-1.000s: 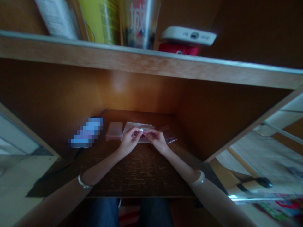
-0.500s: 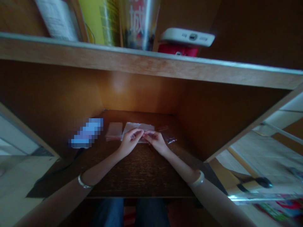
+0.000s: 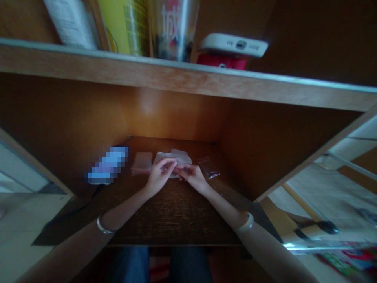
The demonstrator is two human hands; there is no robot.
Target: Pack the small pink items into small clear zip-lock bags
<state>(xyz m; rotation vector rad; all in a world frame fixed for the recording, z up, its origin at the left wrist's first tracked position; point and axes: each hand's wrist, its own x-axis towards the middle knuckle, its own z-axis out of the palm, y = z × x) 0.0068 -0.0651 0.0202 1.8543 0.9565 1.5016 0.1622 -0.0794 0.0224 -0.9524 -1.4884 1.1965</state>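
Observation:
My left hand [image 3: 159, 176] and my right hand [image 3: 192, 177] meet over the dark wooden desk [image 3: 173, 212], fingertips pinched together on a small clear plastic bag [image 3: 178, 157] that lifts up behind them. Both hands are closed on it. A second small clear bag [image 3: 142, 162] lies flat just left of my left hand. A third small bag [image 3: 208, 167] with dark contents lies right of my right hand. Each wrist wears a bracelet.
A blurred-out object [image 3: 107, 165] lies on the desk at the left with a cable running toward me. The shelf board [image 3: 188, 80] overhead carries books, a cup and a white device [image 3: 234, 44]. Wooden side walls close in the desk.
The bag between my fingers has been drawn up and folded smaller; its far edge now stands higher. My hands have shifted slightly closer together.

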